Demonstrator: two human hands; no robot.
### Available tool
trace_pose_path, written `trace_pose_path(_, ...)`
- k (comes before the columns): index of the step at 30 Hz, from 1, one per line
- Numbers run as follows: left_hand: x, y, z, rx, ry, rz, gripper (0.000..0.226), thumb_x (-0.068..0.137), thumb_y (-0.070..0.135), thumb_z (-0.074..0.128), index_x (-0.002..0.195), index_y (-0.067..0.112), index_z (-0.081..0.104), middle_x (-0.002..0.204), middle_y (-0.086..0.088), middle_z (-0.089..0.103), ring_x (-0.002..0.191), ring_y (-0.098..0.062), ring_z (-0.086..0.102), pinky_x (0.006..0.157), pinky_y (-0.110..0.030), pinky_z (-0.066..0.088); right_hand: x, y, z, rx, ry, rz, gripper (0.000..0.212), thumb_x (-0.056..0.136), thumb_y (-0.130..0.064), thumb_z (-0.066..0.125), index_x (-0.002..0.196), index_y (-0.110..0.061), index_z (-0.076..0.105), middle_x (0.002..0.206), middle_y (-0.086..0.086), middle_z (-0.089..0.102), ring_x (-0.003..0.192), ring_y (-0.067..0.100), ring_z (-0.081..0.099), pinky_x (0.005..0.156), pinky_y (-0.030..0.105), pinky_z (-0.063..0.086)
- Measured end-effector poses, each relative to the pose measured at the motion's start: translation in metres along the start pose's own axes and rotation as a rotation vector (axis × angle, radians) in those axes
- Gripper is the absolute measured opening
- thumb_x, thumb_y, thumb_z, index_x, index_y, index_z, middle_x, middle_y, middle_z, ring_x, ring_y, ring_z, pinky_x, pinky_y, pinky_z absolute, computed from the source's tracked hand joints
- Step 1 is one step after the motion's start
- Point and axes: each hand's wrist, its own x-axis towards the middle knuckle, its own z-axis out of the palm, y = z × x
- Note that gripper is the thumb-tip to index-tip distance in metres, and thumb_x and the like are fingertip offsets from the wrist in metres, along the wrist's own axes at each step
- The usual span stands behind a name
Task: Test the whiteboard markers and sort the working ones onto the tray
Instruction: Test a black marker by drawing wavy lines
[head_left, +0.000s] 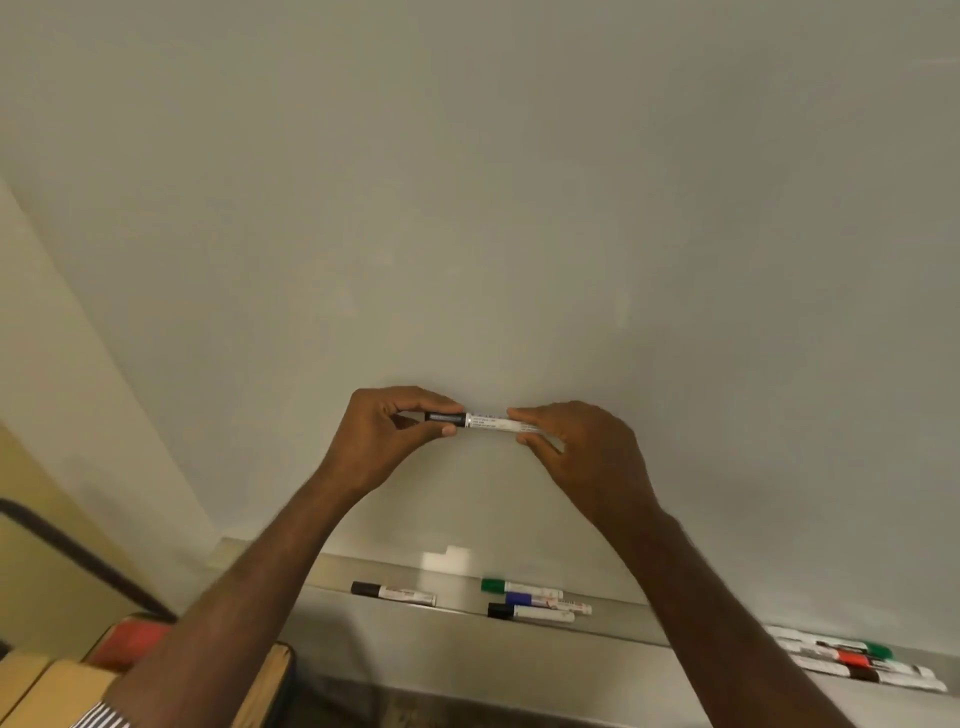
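Hands (395, 431) (576, 447) level, apparently pinching capped marker (488, 420).

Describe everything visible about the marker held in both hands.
The marker has a white barrel with small printed text and a black cap, which is still on. It lies roughly level in front of the whiteboard, cap end to the left. The left hand pinches the cap; the right hand pinches the barrel's other end.

Marker colours at a pale grey-white whiteboard (467, 182)

The held marker (485, 420) is white with a black cap; on the grey metal tray (457, 623) lie white markers capped black (392, 593), green (521, 588), blue (548, 601) and black (530, 613); a striped sleeve (101, 717) shows at the lower left.
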Motion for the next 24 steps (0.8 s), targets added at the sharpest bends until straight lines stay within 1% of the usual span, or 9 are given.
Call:
trace_pose_path(4,-0.034,-0.050,-0.009,0.055,-0.019,0.010,0.025,0.076,0.005,0.084,0.100,0.009,0.080,0.102,0.001,0.078,0.099,-0.017,0.074,0.096,-0.035,0.056,-0.038,-0.010,0.060,-0.107,0.086,-0.011,0.025,0.076,-0.030,0.077,0.100,-0.028,0.081,0.094,-0.005,0.078,0.087,0.013,0.067,0.080,0.022,0.043)
trace_pose_path(7,-0.061,-0.093,-0.018,0.111,-0.039,-0.074,0.024,0.076,0.008,0.085,0.100,0.014,0.081,0.104,0.006,0.078,0.101,-0.013,0.073,0.096,-0.033,0.055,-0.068,-0.012,0.108,-0.085,0.023,0.030,0.030,0.072,-0.020,0.089,0.100,-0.026,0.080,0.097,-0.005,0.078,0.094,0.016,0.072,0.087,0.024,0.044)
trace_pose_path(10,-0.088,-0.133,-0.021,0.178,-0.036,-0.246,0.025,0.078,0.010,0.084,0.099,0.023,0.082,0.100,0.014,0.078,0.098,-0.005,0.072,0.090,-0.036,0.059,-0.097,-0.018,0.152,-0.084,-0.051,0.034,0.021,0.082,-0.026,0.070,0.101,-0.026,0.079,0.095,-0.007,0.076,0.093,0.017,0.066,0.084,0.025,0.043)
trace_pose_path(12,-0.104,-0.159,-0.020,0.275,-0.052,-0.310,0.023,0.081,0.014,0.083,0.100,0.027,0.081,0.100,0.017,0.077,0.096,0.000,0.071,0.088,-0.036,0.060,-0.114,-0.024,0.176,-0.071,-0.124,0.044,0.029,0.086,-0.028,0.054,0.103,-0.024,0.077,0.094,-0.007,0.073,0.092,0.016,0.058,0.082,0.026,0.043)
trace_pose_path(14,-0.118,-0.180,-0.020,0.396,-0.096,-0.339,0.021,0.084,0.020,0.081,0.103,0.031,0.080,0.103,0.018,0.076,0.097,0.003,0.069,0.087,-0.033,0.059,-0.130,-0.028,0.199,-0.086,-0.211,0.091,0.033,0.085,-0.027,0.050,0.103,-0.024,0.077,0.095,-0.007,0.073,0.090,0.018,0.061,0.080,0.029,0.051)
trace_pose_path(17,-0.133,-0.201,-0.018,0.560,-0.154,-0.357,0.020,0.088,0.023,0.076,0.106,0.031,0.079,0.110,0.014,0.076,0.101,-0.005,0.069,0.093,-0.028,0.055,-0.147,-0.030,0.227,-0.075,-0.322,0.168,0.027,0.076,-0.018,0.073,0.101,-0.025,0.078,0.093,-0.006,0.073,0.083,0.019,0.066,0.072,0.032,0.057)
trace_pose_path(19,-0.138,-0.211,-0.015,0.650,-0.177,-0.358,0.020,0.092,0.023,0.072,0.110,0.029,0.078,0.114,0.010,0.075,0.105,-0.011,0.068,0.094,-0.023,0.051,-0.154,-0.030,0.243,-0.063,-0.378,0.215,0.035,0.067,-0.011,0.086,0.098,-0.025,0.078,0.089,-0.007,0.073,0.078,0.018,0.066,0.067,0.031,0.057)
trace_pose_path(21,-0.139,-0.223,-0.012,0.707,-0.192,-0.375,0.020,0.095,0.025,0.067,0.113,0.029,0.076,0.118,0.008,0.073,0.107,-0.014,0.066,0.093,-0.022,0.047,-0.158,-0.031,0.256,-0.060,-0.410,0.274,0.040,0.063,-0.007,0.090,0.097,-0.025,0.079,0.087,-0.008,0.074,0.077,0.017,0.067,0.066,0.030,0.058)
trace_pose_path(24,-0.138,-0.237,-0.008,0.757,-0.218,-0.414,0.023,0.098,0.029,0.061,0.118,0.030,0.073,0.122,0.008,0.071,0.111,-0.016,0.064,0.094,-0.027,0.049,-0.164,-0.027,0.275,-0.026,-0.408,0.363,0.045,0.061,-0.003,0.092,0.099,-0.025,0.080,0.090,-0.008,0.076,0.082,0.016,0.069,0.072,0.030,0.061)
